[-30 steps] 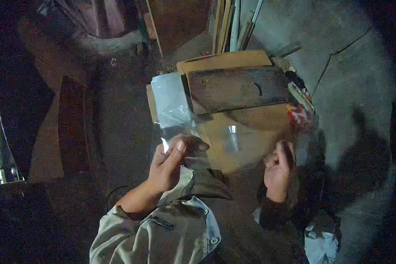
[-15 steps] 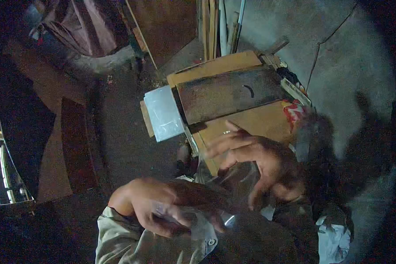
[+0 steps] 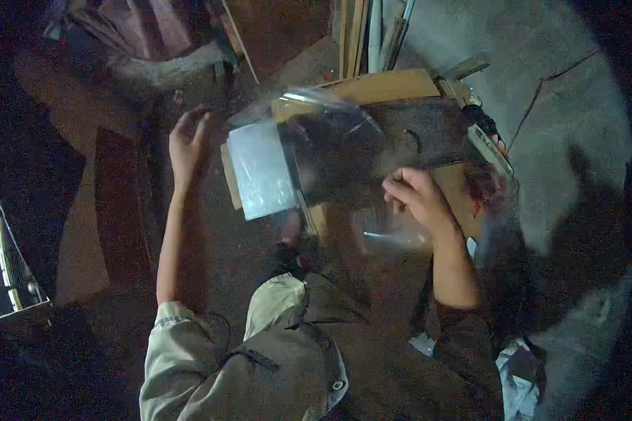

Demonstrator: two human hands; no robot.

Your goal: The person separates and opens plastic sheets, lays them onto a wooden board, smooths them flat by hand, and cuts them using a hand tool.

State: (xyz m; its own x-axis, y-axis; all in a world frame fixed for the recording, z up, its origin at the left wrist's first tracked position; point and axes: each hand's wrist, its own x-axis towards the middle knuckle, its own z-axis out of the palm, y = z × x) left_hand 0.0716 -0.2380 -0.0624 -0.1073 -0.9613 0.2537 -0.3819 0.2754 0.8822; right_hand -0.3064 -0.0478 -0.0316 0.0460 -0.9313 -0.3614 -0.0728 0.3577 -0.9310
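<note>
A clear plastic sheet or bag [image 3: 323, 102], blurred and showing mostly as bright glints, is spread in the air above the cardboard-topped stand. My right hand [image 3: 420, 200] is closed at its right side, fingers pinched on the film. Out to the left, my left hand [image 3: 189, 144] is raised with thumb and fingers apart and nothing visible between them. Nearest to that hand lies a stack of clear, whitish plastic sheets [image 3: 262, 172] on the stand's left side. Through the film I see a dark flat panel [image 3: 435, 130] on the cardboard [image 3: 386, 85].
Wooden strips and pipes [image 3: 372, 35] lean behind the stand. A cracked grey wall [image 3: 562, 119] rises on the right. Red-and-white wrapping [image 3: 484, 184] lies at the stand's right edge. A mirror-like panel [image 3: 10, 259] stands at far left, and crumpled white material [image 3: 519, 382] is low right.
My hands have moved from close together near my body to wide apart and farther forward. The clear plastic has swung out over the stand, and my right fingers have closed.
</note>
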